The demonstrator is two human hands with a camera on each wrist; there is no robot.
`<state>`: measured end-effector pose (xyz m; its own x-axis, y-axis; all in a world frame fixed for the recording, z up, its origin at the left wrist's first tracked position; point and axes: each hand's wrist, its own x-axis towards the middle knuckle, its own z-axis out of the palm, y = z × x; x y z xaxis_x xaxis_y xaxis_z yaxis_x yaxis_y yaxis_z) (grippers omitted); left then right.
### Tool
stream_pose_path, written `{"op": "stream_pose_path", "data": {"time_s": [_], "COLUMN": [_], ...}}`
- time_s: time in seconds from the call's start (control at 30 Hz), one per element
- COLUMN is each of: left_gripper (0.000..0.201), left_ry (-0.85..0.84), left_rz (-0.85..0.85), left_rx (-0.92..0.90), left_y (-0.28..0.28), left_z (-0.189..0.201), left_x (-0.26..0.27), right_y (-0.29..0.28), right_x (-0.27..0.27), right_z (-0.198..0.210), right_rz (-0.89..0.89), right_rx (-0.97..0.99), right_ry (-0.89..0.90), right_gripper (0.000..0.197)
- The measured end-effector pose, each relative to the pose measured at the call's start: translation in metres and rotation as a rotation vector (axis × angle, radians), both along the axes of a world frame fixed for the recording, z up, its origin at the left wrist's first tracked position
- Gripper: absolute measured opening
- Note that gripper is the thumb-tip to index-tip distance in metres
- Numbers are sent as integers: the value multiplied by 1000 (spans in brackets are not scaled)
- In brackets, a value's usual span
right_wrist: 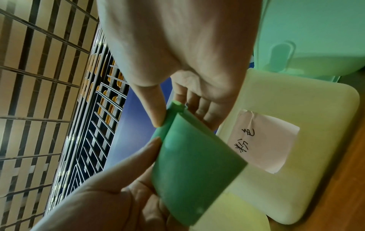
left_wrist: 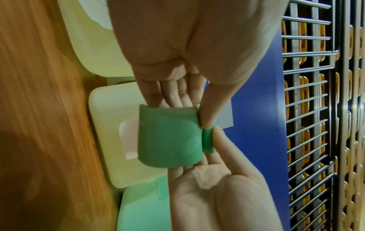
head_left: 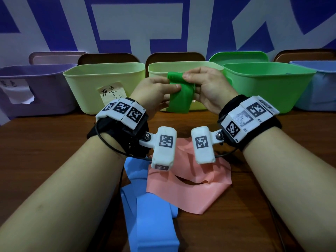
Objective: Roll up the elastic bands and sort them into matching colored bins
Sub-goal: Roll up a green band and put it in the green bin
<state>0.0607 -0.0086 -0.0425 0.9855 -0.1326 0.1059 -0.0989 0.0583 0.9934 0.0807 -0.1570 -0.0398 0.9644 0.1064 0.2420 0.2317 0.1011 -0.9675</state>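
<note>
while both hands work above the table (head_left: pixel 54 142), the green band (head_left: pixel 180 95) is held up in the air between them, in front of the pale yellow bin (head_left: pixel 183 67). left hand (head_left: pixel 154 90) pinches the band's left edge with thumb on the near face, right hand (head_left: pixel 207 84) pinches the started roll at the top, thumb on top of it. that little roll runs left to right, across both grips, and the loose tail hangs straight down from it toward the table. so the rolling, i'd judge, has to go downward along that tail, only a small part wound so far. green bin (head_left: pixel 269 82) sits just to the right, nearer the right hand, likely the one to drop it. blue band (head_left: pixel 151 211) and pink band (head_left: pixel 192 186) lie flat on the table near the wrists, overlapping, not rolled.
</note>
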Motion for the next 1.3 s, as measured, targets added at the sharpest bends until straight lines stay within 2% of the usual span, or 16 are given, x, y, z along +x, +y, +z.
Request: {"op": "stream_pose_path", "data": {"time_s": [0.1,0.33,0.47,0.6,0.8,1.0,1.13,1.2,1.23,1.3], "left_gripper": [10,22,22,28,17,32,15,5,6,21], "left_ry": [-7,-3,0,19,101,75,42,28,22,9], "left_rz": [-13,0,8,-5,-27,52,57,53,52,57], "left_rx": [-20,-76,-89,-64,48,23,-9,-47,-74,-110], "left_y": [0,1,2,2,-1,-1,-1,-1,0,0], "left_z": [2,3,3,2,-1,-3,-3,-2,-1,-2], "left_x": [-3,-3,-3,-1,-1,2,3,2,1,2], "right_y": [1,5,6,7,7,9,10,8,7,8], "right_x": [0,-2,-5,-4,2,-2,-5,-4,-4,-6], "right_z": [-1,-1,-1,-2,-4,-4,-2,-3,-3,-5], "right_rz": [-15,38,32,-21,-38,-20,-9,-8,-7,-10], "right_rx": [-17,14,53,50,51,7,51,-23,-88,-166], "right_ry": [-11,-30,-23,-22,-22,-26,6,66,88,83], "right_gripper": [9,21,10,10,16,22,19,26,27,21]}}
